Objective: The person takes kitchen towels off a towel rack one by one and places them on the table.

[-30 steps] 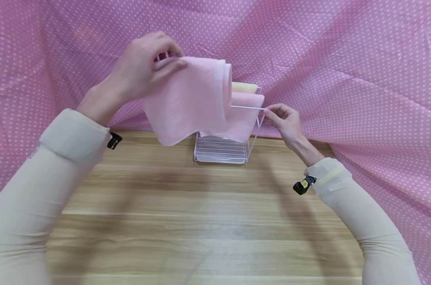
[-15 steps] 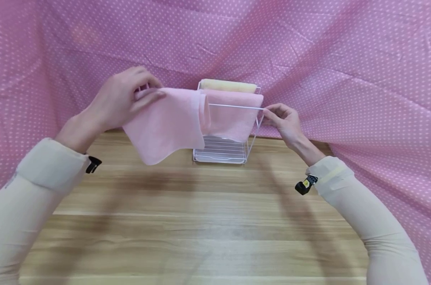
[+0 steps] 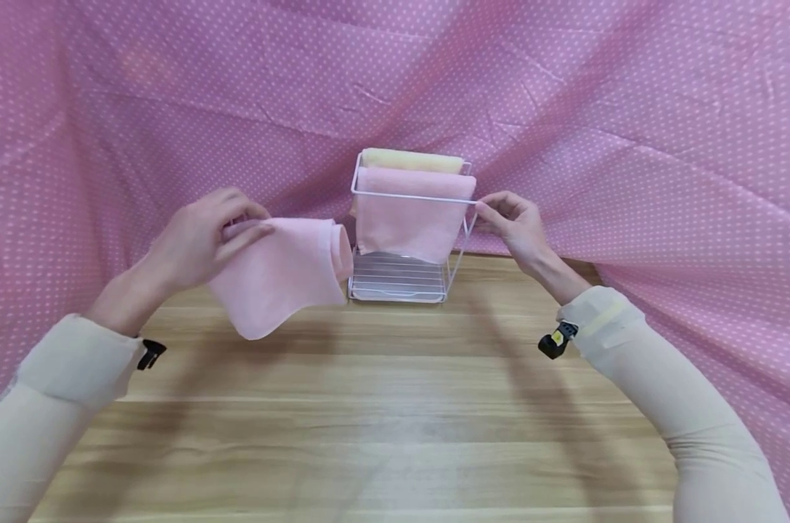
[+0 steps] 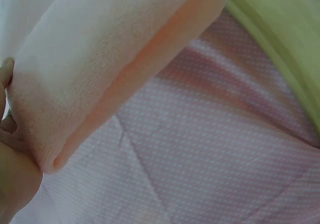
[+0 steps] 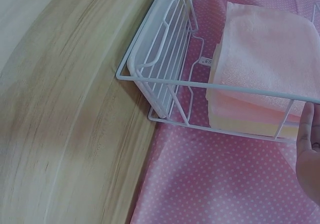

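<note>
One folded pink towel (image 3: 284,269), pinched at its upper left corner by the left hand (image 3: 205,236), thumb on the near face; hanging to the left of the rack, lower edge loose and curved, rolled edge facing the wire. From where I stand that rolled edge sits right beside the rack; whether they touch cannot be told. One white wire rack (image 3: 421,197), standing on the tabletop (image 3: 395,436) near its back edge, front top bar pinched at the right corner by the right hand (image 3: 512,225). On the rack: one draped pink towel (image 3: 411,225), just behind the front bar, lower edge hanging above the base; behind it, one pale yellow towel (image 3: 411,159). One shallow tray (image 3: 398,296), at the rack's foot. One polka-dot cloth (image 3: 565,87), pink, hung close behind the rack and slanting along the tabletop's right edge; the widest room lies forward of the rack.
</note>
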A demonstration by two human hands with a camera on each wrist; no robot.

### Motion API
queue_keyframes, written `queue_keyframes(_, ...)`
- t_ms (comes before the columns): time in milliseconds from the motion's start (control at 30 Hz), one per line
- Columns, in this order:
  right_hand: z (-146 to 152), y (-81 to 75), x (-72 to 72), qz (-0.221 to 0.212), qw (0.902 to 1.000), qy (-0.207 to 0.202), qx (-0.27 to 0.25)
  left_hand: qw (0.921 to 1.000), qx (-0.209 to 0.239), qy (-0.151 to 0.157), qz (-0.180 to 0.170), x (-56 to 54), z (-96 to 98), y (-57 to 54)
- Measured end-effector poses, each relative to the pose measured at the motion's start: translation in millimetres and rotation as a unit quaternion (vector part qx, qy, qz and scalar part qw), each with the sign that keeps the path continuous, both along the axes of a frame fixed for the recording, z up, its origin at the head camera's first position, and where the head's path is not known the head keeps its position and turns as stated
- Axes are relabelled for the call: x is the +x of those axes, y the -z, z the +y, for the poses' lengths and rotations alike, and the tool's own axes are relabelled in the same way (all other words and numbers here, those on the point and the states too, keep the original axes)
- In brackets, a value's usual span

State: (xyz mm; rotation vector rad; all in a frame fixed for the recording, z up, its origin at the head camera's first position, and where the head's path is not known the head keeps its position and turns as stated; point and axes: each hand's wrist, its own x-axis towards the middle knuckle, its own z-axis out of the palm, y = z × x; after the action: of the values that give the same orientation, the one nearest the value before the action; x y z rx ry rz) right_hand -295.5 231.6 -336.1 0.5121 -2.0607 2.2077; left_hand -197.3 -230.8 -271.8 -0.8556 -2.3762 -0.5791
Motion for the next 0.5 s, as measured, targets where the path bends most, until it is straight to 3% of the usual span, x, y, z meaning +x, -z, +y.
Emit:
queue_keyframes(200, 0.5, 0.5, 0.3, 0.001, 1.0, 0.002, 0.001, 1.0, -0.008, -0.002, 0.0, 10.7, -10.6, 22.4)
queue_keyframes(500, 0.2, -0.5, 0.7, 0.005, 0.9999, -0.002, -0.009, 0.9977, -0.046, -0.045, -0.018, 34.8, -29.9, 50.6)
